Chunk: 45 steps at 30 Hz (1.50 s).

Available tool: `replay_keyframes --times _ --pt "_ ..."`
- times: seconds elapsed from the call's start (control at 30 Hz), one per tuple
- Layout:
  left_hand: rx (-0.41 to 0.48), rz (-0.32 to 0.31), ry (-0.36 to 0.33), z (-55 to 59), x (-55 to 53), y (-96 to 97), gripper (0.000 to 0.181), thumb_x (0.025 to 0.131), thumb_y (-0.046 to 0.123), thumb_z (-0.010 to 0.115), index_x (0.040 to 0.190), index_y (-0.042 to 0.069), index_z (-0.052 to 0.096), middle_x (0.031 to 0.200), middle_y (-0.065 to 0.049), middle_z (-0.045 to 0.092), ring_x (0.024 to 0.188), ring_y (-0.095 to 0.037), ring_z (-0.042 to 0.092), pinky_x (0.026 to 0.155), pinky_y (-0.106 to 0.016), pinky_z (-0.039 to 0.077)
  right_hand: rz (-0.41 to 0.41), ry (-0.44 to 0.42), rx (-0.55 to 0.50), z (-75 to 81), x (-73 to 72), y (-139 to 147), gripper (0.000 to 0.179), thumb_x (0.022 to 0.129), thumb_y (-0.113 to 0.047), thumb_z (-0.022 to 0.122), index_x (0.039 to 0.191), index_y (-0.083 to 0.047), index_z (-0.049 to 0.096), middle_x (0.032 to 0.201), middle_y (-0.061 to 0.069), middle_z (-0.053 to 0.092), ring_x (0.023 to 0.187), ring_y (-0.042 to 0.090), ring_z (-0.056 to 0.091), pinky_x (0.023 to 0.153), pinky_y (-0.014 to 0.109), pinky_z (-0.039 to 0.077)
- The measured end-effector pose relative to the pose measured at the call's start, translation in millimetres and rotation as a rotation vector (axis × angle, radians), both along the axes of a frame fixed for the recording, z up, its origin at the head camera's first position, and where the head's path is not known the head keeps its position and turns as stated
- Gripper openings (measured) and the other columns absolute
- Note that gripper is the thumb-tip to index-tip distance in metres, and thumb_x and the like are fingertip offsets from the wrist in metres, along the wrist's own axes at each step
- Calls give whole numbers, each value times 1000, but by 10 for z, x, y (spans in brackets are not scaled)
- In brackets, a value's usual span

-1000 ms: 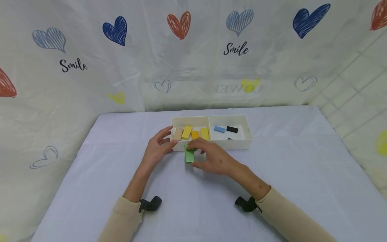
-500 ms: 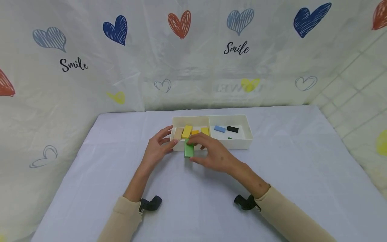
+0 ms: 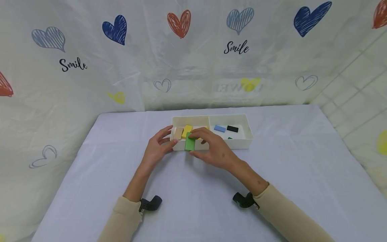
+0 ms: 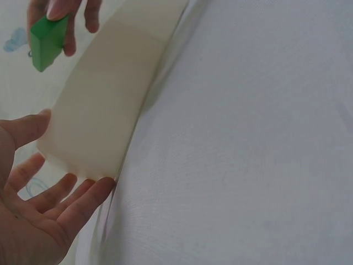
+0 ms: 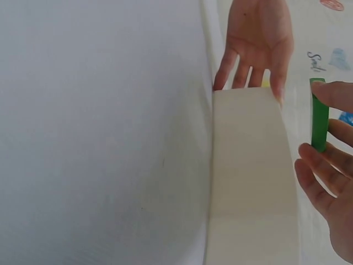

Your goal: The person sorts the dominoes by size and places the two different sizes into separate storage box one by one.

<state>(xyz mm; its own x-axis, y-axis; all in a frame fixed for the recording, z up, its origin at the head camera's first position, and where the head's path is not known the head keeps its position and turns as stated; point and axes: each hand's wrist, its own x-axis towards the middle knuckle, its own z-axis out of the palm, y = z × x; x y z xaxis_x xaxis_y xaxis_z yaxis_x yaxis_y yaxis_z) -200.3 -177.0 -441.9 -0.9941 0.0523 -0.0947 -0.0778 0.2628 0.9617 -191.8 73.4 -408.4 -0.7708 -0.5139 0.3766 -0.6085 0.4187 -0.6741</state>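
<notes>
A green rectangular block [image 3: 190, 143] is pinched between the thumb and fingertips of my right hand [image 3: 216, 151]. The block is raised over the front rim of a white two-compartment box [image 3: 235, 144]. My left hand [image 3: 158, 144] rests against the box's left end, fingers fairly straight and thumb at the front corner. In the left compartment lie a beige block [image 3: 178, 133] and a yellow block [image 3: 187, 131]; my right hand mostly hides other yellow pieces. The right wrist view shows the held green block [image 5: 319, 116] standing apart from the box wall [image 5: 251, 165].
The right compartment holds a blue block [image 3: 219, 128], a black block [image 3: 232, 129] and a green piece [image 3: 230, 138] mostly hidden by the front wall. A white cloth [image 3: 193, 208] covers the table. Behind it hangs a sheet [image 3: 205, 64] printed with hearts.
My right hand has lifted the green block from in front of the box up and away to its front rim. The left hand and the box have stayed in place.
</notes>
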Motion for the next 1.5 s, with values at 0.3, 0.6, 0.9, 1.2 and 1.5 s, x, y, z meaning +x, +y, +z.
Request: replay_keyframes --times 0.3,0.6,0.9,1.2,1.5 --pt "21 -2 -13 -20 -16 6 66 94 29 79 154 30 51 156 -6 53 136 -30 59 96 -45 62 -40 -17 7 -9 -50 7 50 86 -19 88 131 -18 67 139 -1 62 123 15 63 94 35 60" --pt "17 -1 -10 -17 -10 12 66 95 27 78 155 30 50 157 -6 52 136 -29 59 94 -43 63 -68 -20 -4 -29 -90 20 50 86 -19 88 131 -16 67 140 1 63 119 21 65 95 42 60" --pt "14 6 -11 -8 -6 -10 67 94 31 80 154 32 51 154 -2 54 134 -26 61 92 -40 64 -59 -22 -16 -42 -158 1 49 88 -18 86 132 -14 66 140 2 62 119 27 65 99 47 58" --pt "10 4 -5 6 -1 -9 66 94 31 79 153 34 51 155 -4 54 135 -27 61 92 -40 64 -53 -2 -13 -26 -197 -52 50 88 -16 85 132 -11 64 141 4 62 119 22 64 98 49 59" --pt "25 4 -23 5 -7 -7 65 94 31 79 153 36 51 156 -3 53 135 -27 60 95 -42 63 -65 -48 -1 -22 -263 -87 48 89 -16 84 132 -11 64 141 5 61 119 35 63 100 49 59"
